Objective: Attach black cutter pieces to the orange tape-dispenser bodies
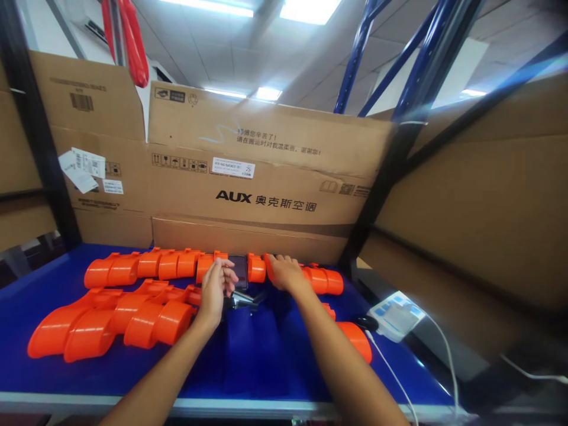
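Observation:
My left hand (216, 290) is raised over the middle of the blue work surface, fingers loosely bent and apart, with nothing in them. Just right of it lies a shiny metal tool with dark parts (243, 300), its kind unclear. Behind that stands a dark flat panel (239, 271), like a phone or small screen. My right hand (287, 273) reaches to the back row, its fingers bent over an orange plastic part (268, 267) that they partly hide. Several similar rounded orange parts (171, 263) stand along the back, and more orange parts (91, 331) lie at the front left.
An orange part (355, 340) lies at the front right, beside a black rounded object (366, 323) and a white-and-blue box (394, 313) with white cables. Tall cardboard (266, 236) walls the back. A dark upright post (373, 201) stands at the right.

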`<control>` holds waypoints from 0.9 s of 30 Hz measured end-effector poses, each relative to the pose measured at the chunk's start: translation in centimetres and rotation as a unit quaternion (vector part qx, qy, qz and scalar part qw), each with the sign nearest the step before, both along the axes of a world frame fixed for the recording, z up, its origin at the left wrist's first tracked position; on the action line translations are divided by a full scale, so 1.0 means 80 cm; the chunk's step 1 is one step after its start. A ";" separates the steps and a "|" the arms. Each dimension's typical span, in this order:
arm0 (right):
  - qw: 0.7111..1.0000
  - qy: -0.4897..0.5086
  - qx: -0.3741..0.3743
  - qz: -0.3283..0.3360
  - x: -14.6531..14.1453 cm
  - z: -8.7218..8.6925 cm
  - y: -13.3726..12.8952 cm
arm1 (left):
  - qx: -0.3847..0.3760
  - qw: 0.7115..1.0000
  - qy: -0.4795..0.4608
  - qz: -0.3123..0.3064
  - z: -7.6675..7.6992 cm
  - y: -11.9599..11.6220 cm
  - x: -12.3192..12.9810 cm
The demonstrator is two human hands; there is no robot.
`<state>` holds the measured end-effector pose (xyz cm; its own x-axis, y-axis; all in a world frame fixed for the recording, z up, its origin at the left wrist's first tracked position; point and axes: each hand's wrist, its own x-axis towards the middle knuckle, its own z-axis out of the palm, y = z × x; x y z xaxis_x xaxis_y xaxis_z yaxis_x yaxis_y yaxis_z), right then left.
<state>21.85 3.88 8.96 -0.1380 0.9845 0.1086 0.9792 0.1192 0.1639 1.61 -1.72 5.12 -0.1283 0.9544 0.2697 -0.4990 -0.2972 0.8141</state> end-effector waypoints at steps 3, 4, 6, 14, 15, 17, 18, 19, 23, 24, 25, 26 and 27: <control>1.000 -0.008 0.013 0.011 0.002 0.001 -0.007 | -0.003 1.000 -0.002 -0.002 0.000 0.000 0.000; 1.000 -0.010 0.018 0.012 0.002 0.002 -0.009 | -0.003 1.000 -0.003 -0.004 0.000 -0.001 0.000; 0.999 -0.012 0.030 0.010 0.004 0.006 -0.013 | -0.002 1.000 -0.004 -0.008 0.001 -0.001 0.000; 0.993 -0.013 0.112 0.029 0.012 0.042 -0.037 | -0.015 0.999 0.019 -0.028 -0.002 0.000 0.002; 0.990 -0.012 0.134 0.037 0.013 0.049 -0.042 | -0.015 0.999 0.025 -0.035 -0.003 0.000 0.003; 0.983 -0.005 0.178 0.055 0.015 0.066 -0.053 | -0.010 0.998 0.039 -0.043 -0.004 0.001 0.004; 0.977 -0.001 0.201 0.067 0.014 0.075 -0.060 | -0.005 0.998 0.048 -0.041 -0.005 0.001 0.004; 0.971 0.004 0.226 0.083 0.013 0.084 -0.067 | 0.002 0.998 0.057 -0.034 -0.006 0.002 0.004; 0.938 0.044 0.295 0.177 -0.003 0.114 -0.102 | 0.025 0.998 0.065 0.008 -0.005 0.005 0.004; 0.931 0.057 0.301 0.199 -0.010 0.118 -0.111 | 0.026 0.998 0.051 0.007 -0.004 0.006 0.005; 0.925 0.069 0.302 0.222 -0.018 0.120 -0.121 | 0.025 0.999 0.029 -0.005 -0.003 0.006 0.006; 0.918 0.078 0.296 0.250 -0.026 0.121 -0.131 | 0.023 0.999 0.004 -0.027 -0.001 0.005 0.008; 0.913 0.088 0.285 0.280 -0.034 0.120 -0.140 | 0.021 0.998 -0.025 -0.053 0.000 0.005 0.009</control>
